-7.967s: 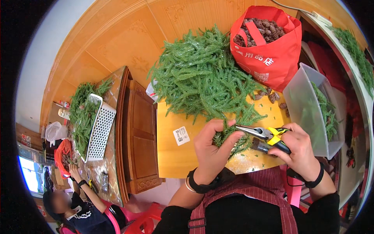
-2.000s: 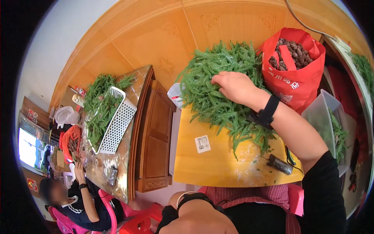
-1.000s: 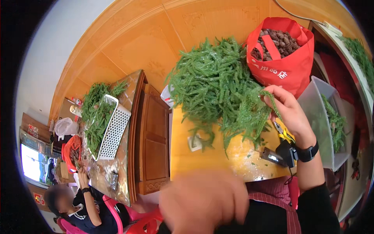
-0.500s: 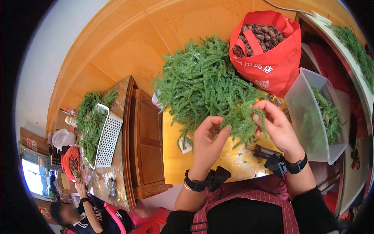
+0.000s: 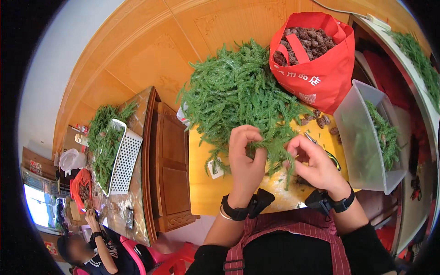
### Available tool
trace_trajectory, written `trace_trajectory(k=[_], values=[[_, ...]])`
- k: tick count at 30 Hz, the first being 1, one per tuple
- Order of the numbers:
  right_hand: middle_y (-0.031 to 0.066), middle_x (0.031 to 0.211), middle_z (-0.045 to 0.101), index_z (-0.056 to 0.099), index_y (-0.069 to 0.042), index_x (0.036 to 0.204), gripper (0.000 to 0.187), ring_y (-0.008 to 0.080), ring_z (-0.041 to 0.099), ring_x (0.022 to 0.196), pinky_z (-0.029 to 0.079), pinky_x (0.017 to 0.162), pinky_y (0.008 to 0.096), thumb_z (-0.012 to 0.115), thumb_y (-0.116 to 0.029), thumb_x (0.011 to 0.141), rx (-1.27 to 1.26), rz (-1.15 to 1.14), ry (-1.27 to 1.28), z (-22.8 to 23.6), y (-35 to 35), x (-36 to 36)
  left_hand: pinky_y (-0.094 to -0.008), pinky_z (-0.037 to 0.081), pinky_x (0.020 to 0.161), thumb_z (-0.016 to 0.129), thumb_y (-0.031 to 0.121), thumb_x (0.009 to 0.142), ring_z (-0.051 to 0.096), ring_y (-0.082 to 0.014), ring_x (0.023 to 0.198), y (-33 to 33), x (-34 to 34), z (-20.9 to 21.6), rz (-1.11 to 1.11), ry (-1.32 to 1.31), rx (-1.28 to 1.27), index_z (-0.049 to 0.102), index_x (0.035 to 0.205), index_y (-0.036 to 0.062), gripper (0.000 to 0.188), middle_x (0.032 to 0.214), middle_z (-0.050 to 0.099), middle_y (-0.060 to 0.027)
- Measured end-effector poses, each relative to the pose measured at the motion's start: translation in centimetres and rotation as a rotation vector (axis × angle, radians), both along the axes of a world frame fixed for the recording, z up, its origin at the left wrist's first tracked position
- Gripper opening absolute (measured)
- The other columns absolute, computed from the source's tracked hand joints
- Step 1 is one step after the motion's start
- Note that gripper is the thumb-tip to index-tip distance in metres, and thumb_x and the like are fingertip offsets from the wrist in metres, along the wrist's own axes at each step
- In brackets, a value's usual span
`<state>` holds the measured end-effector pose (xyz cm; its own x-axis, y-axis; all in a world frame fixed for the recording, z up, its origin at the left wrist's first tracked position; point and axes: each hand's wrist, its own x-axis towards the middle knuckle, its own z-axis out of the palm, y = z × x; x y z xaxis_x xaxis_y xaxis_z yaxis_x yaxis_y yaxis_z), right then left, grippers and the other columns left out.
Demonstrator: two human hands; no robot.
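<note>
A green artificial pine sprig (image 5: 277,145) is held over the front of the yellow table (image 5: 205,195). My left hand (image 5: 246,160) has its fingers curled round the sprig's left side. At the sprig's right edge, my right hand (image 5: 315,164) pinches a drooping tip between thumb and fingers. Just behind both hands rises a big heap of similar pine sprigs (image 5: 233,91). Beside my right hand lies a cutting tool with yellow-and-black handles (image 5: 333,160), partly hidden by that hand. Loose pine cones (image 5: 323,121) rest behind it.
A red bag (image 5: 316,85) full of pine cones stands at the back right. Right of the table is a clear plastic bin (image 5: 360,146) holding greenery. Leftward, a side table carries a white perforated basket (image 5: 126,165); a person (image 5: 103,247) sits there.
Both hands have shifted slightly, and the sprig has been turned so its tip hangs lower. My right hand has moved down and left, uncovering the cutting tool and more pine cones.
</note>
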<state>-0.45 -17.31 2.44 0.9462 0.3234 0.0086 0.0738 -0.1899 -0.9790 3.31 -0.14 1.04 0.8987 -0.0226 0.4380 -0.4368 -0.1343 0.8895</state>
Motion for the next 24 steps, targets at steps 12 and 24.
trace_trajectory(k=[12, 24], values=[[-0.0046, 0.088, 0.043, 0.044, -0.006, 0.097, 0.015, 0.0017, 0.041, 0.08, 0.035, 0.069, 0.0183, 0.054, -0.007, 0.085, 0.292, -0.106, 0.186, -0.5, -1.1, 0.1, -0.0257, 0.041, 0.084, 0.06, -0.006, 0.072, 0.054, -0.0128, 0.091, 0.6, -0.8, 0.7, -0.361, 0.29, -0.284, 0.057, 0.094, 0.0008, 0.024, 0.098, 0.055, -0.0056], [0.0099, 0.103, 0.056, 0.053, 0.0, 0.101, 0.028, 0.0175, 0.052, 0.098, 0.041, 0.084, 0.0305, 0.059, -0.005, 0.075, -0.095, -0.276, -0.535, 3.5, -0.7, -0.5, -0.021, 0.039, 0.07, 0.061, 0.0, 0.072, 0.047, -0.0062, 0.075, 0.3, -0.8, 0.3, -0.311, 0.201, -0.056, 0.05, 0.08, 0.0025, 0.014, 0.078, 0.051, 0.0006]])
